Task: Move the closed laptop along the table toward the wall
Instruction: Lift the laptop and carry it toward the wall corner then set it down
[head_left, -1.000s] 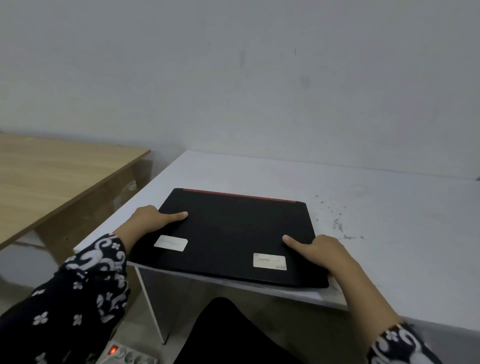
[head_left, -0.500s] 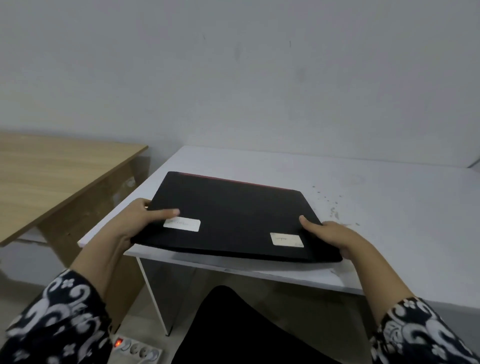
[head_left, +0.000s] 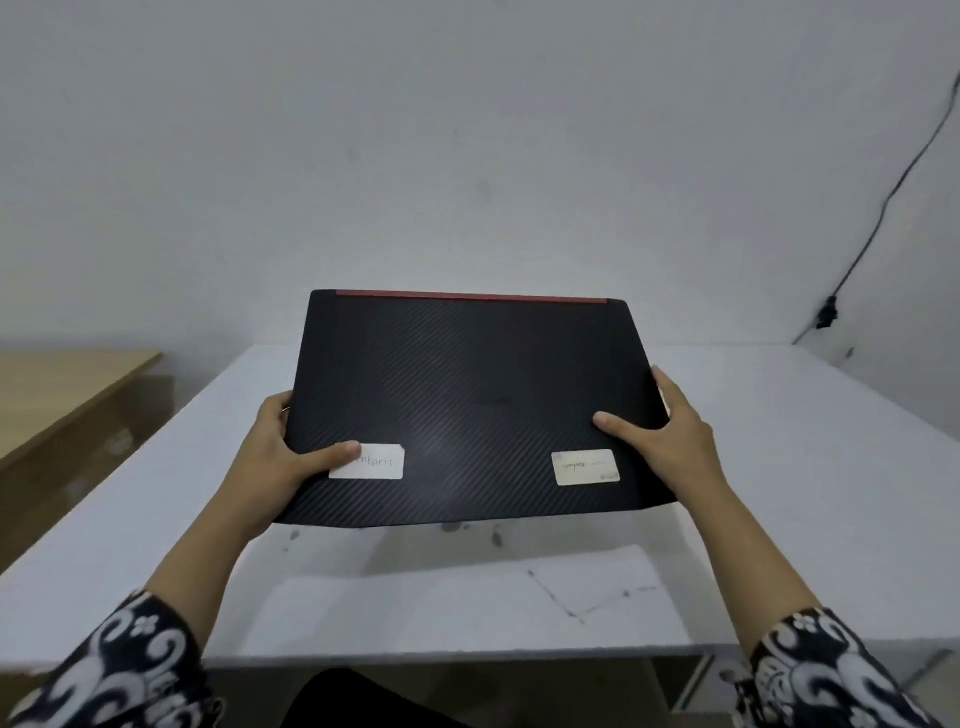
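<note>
Closed black laptop (head_left: 470, 410) with diagonal-weave lid and red strip along its far edge, held up off the white table (head_left: 779, 467), above the middle of the top, far edge tilted up toward the grey wall (head_left: 467, 130). Left hand (head_left: 283, 457) clamped on the laptop's left side, thumb lying across a white rectangular sticker (head_left: 371, 462). Right hand (head_left: 660, 436) clamped on the right side, thumb on the lid just above a cream sticker (head_left: 586, 466). Patterned black-and-white sleeves (head_left: 119, 675) near the front edge. Wooden table (head_left: 67, 384) well apart, left. Black cable (head_left: 883, 208) on the wall, right.
</note>
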